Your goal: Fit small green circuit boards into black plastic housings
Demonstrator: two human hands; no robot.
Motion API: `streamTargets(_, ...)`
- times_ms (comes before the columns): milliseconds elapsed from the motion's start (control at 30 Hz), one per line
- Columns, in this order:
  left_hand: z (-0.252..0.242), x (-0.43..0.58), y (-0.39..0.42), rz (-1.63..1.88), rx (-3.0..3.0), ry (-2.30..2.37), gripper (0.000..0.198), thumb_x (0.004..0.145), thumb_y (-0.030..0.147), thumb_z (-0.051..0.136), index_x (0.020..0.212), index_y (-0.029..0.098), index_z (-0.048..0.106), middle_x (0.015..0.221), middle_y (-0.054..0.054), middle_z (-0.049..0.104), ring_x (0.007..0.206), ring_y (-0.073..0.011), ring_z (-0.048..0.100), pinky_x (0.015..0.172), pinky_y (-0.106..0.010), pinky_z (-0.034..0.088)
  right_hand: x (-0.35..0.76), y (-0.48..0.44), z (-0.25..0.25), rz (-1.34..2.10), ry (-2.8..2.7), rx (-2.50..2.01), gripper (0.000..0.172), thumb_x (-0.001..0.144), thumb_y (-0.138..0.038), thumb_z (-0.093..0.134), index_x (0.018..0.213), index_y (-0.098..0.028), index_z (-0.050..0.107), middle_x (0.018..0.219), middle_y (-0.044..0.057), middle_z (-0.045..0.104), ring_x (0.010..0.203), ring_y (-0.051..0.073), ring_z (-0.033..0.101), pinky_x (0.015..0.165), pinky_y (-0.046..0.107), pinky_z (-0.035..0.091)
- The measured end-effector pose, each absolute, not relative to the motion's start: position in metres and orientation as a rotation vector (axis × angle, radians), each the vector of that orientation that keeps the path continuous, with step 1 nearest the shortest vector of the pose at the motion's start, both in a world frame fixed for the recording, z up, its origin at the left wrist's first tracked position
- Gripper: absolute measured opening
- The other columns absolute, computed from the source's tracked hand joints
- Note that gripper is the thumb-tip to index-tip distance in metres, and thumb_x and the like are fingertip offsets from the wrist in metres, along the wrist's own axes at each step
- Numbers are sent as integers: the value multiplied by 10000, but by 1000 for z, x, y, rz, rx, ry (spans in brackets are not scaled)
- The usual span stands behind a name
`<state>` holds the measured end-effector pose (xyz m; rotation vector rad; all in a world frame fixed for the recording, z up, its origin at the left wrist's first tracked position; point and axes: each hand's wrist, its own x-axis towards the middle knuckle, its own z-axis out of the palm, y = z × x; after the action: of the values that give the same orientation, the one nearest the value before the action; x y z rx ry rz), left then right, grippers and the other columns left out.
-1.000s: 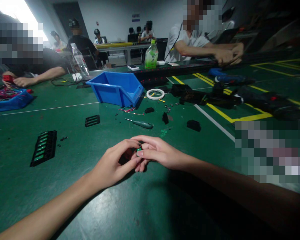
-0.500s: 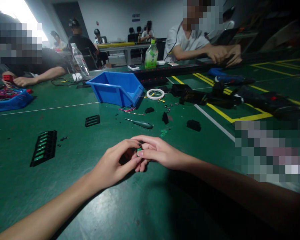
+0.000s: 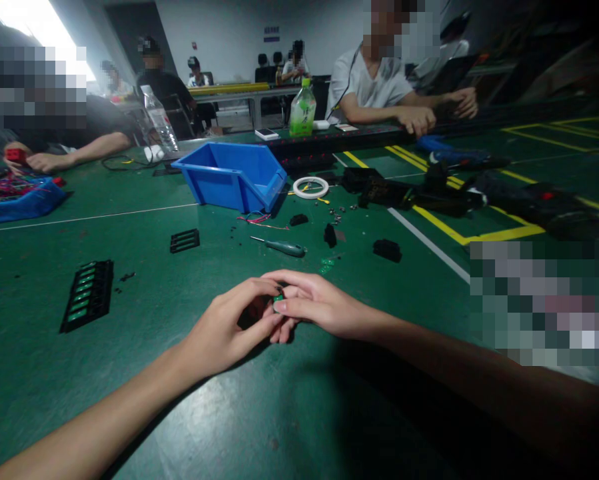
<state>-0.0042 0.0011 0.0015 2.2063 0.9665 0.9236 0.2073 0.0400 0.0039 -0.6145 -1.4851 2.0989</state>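
Observation:
My left hand (image 3: 226, 327) and my right hand (image 3: 319, 307) meet on the green table (image 3: 289, 413), fingers curled together around a small black part with a green piece (image 3: 278, 300) showing between the fingertips. Most of the part is hidden by my fingers. A green-handled screwdriver (image 3: 284, 247) lies just beyond my hands. A black tray with green inserts (image 3: 88, 295) rests to the left, and a smaller black grille (image 3: 184, 241) lies farther back.
A blue bin (image 3: 234, 177) stands mid-table with a white tape roll (image 3: 310, 188) and loose black parts (image 3: 386, 250) beside it. Black tools (image 3: 429, 193) lie at the right. Across the table sit other people, near a green bottle (image 3: 302, 110) and a clear bottle (image 3: 160, 123).
My hands have stayed put. The person across the table at the right has pulled their hands apart and shifted them.

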Motion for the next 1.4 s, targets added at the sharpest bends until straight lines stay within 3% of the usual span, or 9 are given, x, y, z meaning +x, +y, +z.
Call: streamTargets(1400, 0, -5, 1, 980, 2249, 898, 282, 958, 149, 667, 1220, 216, 588, 1241, -69, 686, 1132, -170, 674, 937, -262, 537, 208, 40, 3, 2084, -1520, -555, 394, 987, -168, 603, 1369, -126, 519, 885, 43, 726, 701, 158, 767, 680, 278, 628)
